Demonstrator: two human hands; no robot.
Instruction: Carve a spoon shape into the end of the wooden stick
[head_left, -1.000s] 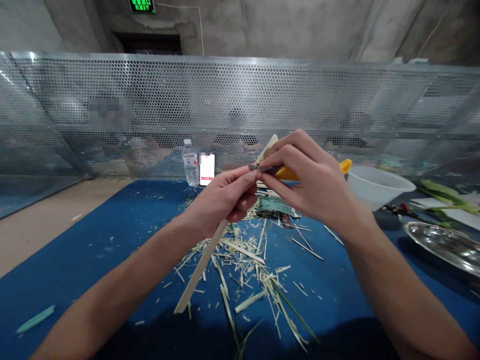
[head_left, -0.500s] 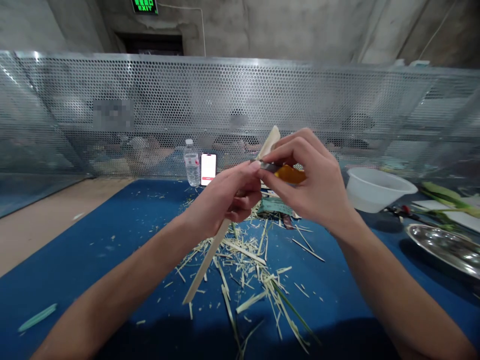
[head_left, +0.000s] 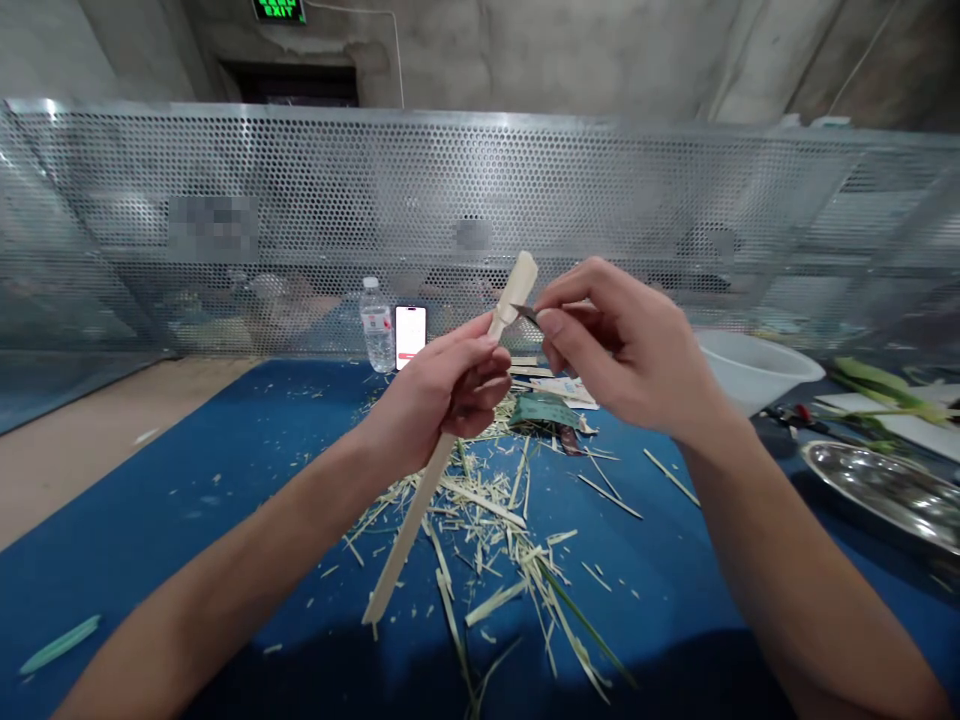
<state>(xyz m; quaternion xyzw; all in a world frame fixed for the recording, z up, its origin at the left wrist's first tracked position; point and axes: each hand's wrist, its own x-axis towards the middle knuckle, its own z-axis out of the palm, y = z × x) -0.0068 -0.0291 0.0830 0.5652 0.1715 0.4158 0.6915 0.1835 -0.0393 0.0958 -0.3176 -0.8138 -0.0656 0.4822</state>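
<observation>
My left hand (head_left: 457, 390) is closed around a pale, flat wooden strip (head_left: 409, 540). The strip slants, its broad rounded end sticking up above the fingers and its long end pointing down toward me. A narrowed neck shows just above my left thumb. My right hand (head_left: 622, 350) pinches a small knife, its dark blade (head_left: 525, 313) pointing left at the strip's neck. Whether the blade touches the wood I cannot tell, and the knife's handle is hidden in the fingers. Below the hands lies a heap of thin shavings (head_left: 480, 520) on the blue table mat (head_left: 247, 480).
Behind my hands stand a water bottle (head_left: 377, 328) and a lit phone (head_left: 410, 335). A green packet (head_left: 541, 410) lies among the shavings. On the right are a white plastic tub (head_left: 757, 365) and a shiny metal tray (head_left: 885, 490). A perforated metal screen (head_left: 315, 200) runs across the back.
My right hand has turned and drawn slightly away from my left thumb, so the knife's orange handle no longer shows. The strip's neck has come into view. The whole scene has shifted slightly left.
</observation>
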